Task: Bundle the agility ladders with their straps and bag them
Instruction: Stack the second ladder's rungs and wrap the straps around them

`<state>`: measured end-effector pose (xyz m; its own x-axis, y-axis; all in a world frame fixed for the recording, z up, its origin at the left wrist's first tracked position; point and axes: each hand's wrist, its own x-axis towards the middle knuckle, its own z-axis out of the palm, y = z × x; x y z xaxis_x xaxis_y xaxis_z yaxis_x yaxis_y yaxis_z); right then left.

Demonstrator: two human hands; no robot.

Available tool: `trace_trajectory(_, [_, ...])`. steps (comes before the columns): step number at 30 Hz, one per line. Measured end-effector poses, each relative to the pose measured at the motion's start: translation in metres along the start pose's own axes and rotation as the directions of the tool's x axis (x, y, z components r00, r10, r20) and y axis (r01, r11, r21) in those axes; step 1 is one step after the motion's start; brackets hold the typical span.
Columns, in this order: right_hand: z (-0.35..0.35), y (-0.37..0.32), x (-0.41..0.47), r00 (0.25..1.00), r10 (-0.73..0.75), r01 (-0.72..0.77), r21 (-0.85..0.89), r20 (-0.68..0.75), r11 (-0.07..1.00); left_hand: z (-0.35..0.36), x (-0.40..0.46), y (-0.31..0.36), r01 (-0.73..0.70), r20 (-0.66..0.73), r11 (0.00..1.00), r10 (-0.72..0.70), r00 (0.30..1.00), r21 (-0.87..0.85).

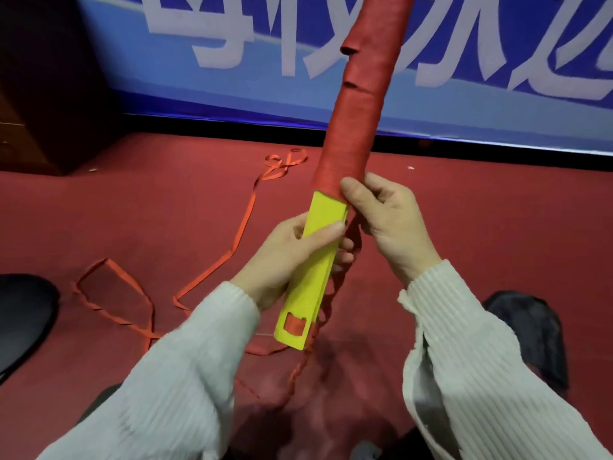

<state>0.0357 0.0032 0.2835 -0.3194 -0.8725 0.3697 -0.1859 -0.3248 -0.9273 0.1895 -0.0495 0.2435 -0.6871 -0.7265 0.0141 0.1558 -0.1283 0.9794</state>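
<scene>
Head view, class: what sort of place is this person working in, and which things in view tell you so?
Probably an indoor hall or stage area used for events or sports: red carpet on the floor, a big blue banner with white characters along the back, and a dark wooden cabinet at the left.

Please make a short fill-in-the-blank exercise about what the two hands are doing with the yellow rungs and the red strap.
1. The left hand grips the stack of flat ____ plastic ladder rungs.
2. The upper part of the stack is wrapped in ____ woven strap.
3. The right hand holds the bundle at the lower edge of the ____.
4. Loose orange strap lies on the red ____.

Missing words: yellow; red; wrapping; floor
</scene>
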Motion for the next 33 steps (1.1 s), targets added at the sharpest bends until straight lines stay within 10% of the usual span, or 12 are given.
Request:
trace_trajectory(6, [0.005,0.005,-0.001,0.968,0.218,-0.24,-0.196,-0.128,0.951,0.003,0.011,-0.022,-0.116,-0.376,0.829,0.367,0.851,0.547])
trace_trajectory(13, [0.003,-0.001,0.005,0.971,0.223,-0.22,0.038,-0.084,0.975,-0.006,0.023,-0.02,-0.104,-0.444,0.947,0.237,0.864,0.304])
trace_trajectory(18, [-0.013,0.008,0.014,0.978,0.067,-0.08,-0.06,-0.196,0.995,-0.001,0.023,-0.005,-0.181,-0.293,0.976,0.208,0.933,0.118])
trace_trajectory(21, [-0.01,0.013,0.015,0.993,0.116,-0.113,0.072,-0.038,0.991,-0.004,0.022,-0.008,-0.077,0.035,0.968,0.088,0.996,-0.24])
trace_trajectory(24, [-0.009,0.017,0.012,0.947,0.158,-0.248,0.323,0.28,0.913,-0.007,0.019,-0.015,0.203,0.492,0.862,0.06,0.869,-0.464])
trace_trajectory(26, [-0.015,0.017,0.012,0.953,0.128,-0.217,0.32,0.276,0.922,-0.009,0.018,-0.012,0.265,0.561,0.867,0.021,0.828,-0.422])
trace_trajectory(33, [-0.011,0.013,0.013,0.977,-0.02,0.022,0.006,-0.212,1.0,0.011,0.019,-0.011,-0.113,-0.07,0.943,0.142,0.987,0.313])
